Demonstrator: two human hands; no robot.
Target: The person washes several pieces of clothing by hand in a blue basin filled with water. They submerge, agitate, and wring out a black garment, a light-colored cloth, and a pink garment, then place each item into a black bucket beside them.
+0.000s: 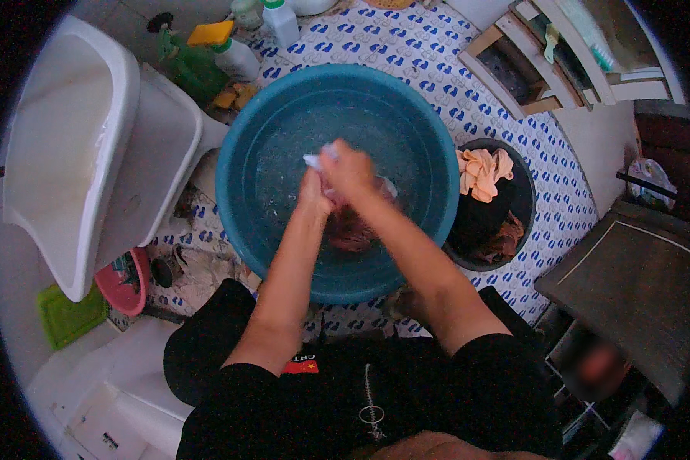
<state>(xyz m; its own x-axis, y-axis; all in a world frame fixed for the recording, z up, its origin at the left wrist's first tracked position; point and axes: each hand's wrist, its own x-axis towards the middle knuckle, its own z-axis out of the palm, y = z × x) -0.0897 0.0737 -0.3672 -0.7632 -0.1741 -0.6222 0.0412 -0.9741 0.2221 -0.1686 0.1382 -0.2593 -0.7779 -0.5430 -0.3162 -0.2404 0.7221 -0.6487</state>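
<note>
Both my hands are together over a large blue-green plastic basin [252, 241] on the floor. A wet, whitish, bunched piece of cloth [312, 161] pokes out between them. My left hand [315, 188] grips it from below and to the left. My right hand [349, 167] is closed over it from above, slightly blurred. Just below the hands, a reddish-brown cloth [352, 233] lies in the basin, partly hidden by my right forearm. My fingers cover most of the held cloth.
A dark tub [529, 201] holding a peach cloth [483, 172] and dark clothes stands right of the basin. A white washbasin [126, 109] juts in at left. Bottles [282, 26] stand at the back, a wooden rack [506, 69] back right, a dark tabletop [627, 276] right.
</note>
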